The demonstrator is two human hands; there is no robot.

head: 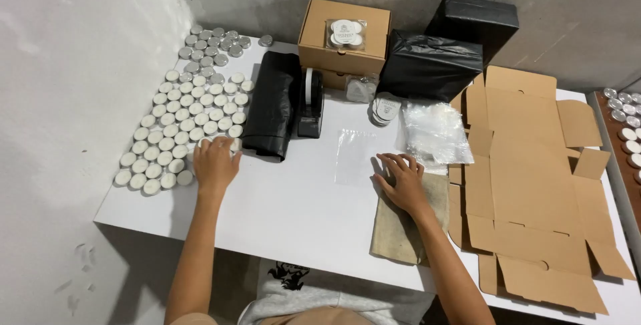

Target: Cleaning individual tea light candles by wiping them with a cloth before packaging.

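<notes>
My left hand (215, 163) rests at the right edge of a large group of white tealight candles (183, 124) laid out on the white table (294, 205), fingers curled over the nearest candles; whether it grips one is hidden. My right hand (402, 180) lies flat with spread fingers at the right edge of a clear plastic bag (359, 154) that lies flat on the table, and partly on a beige cloth (407, 221).
A black bag (274, 101) and a tape dispenser (311, 101) lie mid-table. Behind stand a brown cardboard box (344, 36) with a candle pack on top, black wrapped bundles (434, 64), round labels (384, 108), clear bags (434, 131). Flat cardboard blanks (534, 178) lie right.
</notes>
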